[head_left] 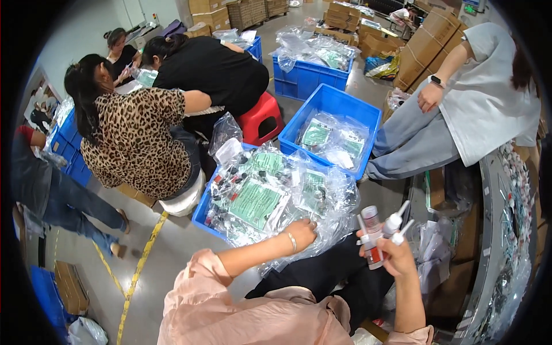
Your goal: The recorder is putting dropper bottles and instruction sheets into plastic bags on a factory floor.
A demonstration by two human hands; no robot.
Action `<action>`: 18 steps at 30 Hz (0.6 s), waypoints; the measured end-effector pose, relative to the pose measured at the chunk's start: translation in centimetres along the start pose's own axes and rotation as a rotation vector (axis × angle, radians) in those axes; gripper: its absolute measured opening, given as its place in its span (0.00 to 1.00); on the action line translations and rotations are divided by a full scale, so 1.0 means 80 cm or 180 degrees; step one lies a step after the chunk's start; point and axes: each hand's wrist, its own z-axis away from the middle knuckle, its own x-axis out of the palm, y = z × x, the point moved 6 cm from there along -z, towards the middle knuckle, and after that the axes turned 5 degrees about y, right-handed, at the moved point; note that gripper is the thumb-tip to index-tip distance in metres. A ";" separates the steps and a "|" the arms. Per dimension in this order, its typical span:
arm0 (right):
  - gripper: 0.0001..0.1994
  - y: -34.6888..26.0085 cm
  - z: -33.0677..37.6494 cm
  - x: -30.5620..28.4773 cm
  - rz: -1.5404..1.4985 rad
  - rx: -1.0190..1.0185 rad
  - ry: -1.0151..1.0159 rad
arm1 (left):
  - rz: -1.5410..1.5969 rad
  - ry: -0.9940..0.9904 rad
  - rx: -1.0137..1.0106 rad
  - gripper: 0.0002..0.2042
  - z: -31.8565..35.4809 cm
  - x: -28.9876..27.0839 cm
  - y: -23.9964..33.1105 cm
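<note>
At nine o'clock a standing person in jeans (86,213) is partly lost in the dark rim. At ten o'clock a seated person in a leopard-print top (138,126) has their back to you, so their hands are hidden. Beside them, toward eleven, a person in a black top (213,72) bends forward, and the work in front is blocked from view. A red stool (263,118) shows near twelve.

Just below the centre, your near blue bin (201,214) is heaped with clear bags (259,201); glare and creased plastic blur the small parts inside. Their green sheets (253,202) bear print too small to read. Your left hand (302,233), toward five, rests on the bags with its fingers bent and close together; you can't tell whether they pinch any plastic. At one to two o'clock, a second blue bin (339,99) has more bags lying low in it.

At four, your right hand (398,257) is clamped around small bottles (374,227), held up with white nozzles pointing out. Your fingers overlap them, making the count uncertain; one label is partly red, its wording illegible. At two, a person in a white top (489,98) is cut off above the shoulders.
</note>
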 end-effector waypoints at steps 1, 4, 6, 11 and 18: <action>0.15 0.017 -0.010 0.001 0.0006 0.0240 -0.0024 | 0.0049 0.0602 -0.0031 0.11 0.013 -0.012 0.005; 0.14 0.052 -0.035 0.009 0.0023 0.0583 -0.0045 | 0.0290 0.1656 -0.0355 0.17 0.048 -0.071 0.016; 0.16 0.075 -0.050 0.010 0.0087 0.0772 -0.0070 | 0.0454 0.2100 -0.0636 0.22 0.067 -0.105 0.011; 0.14 0.109 -0.081 0.029 0.0395 0.1303 -0.0031 | 0.0332 0.2042 -0.2029 0.12 0.088 -0.083 -0.048; 0.12 0.140 -0.122 0.069 0.1227 0.1733 -0.0439 | 0.1137 0.2965 -0.2238 0.05 0.108 -0.093 -0.063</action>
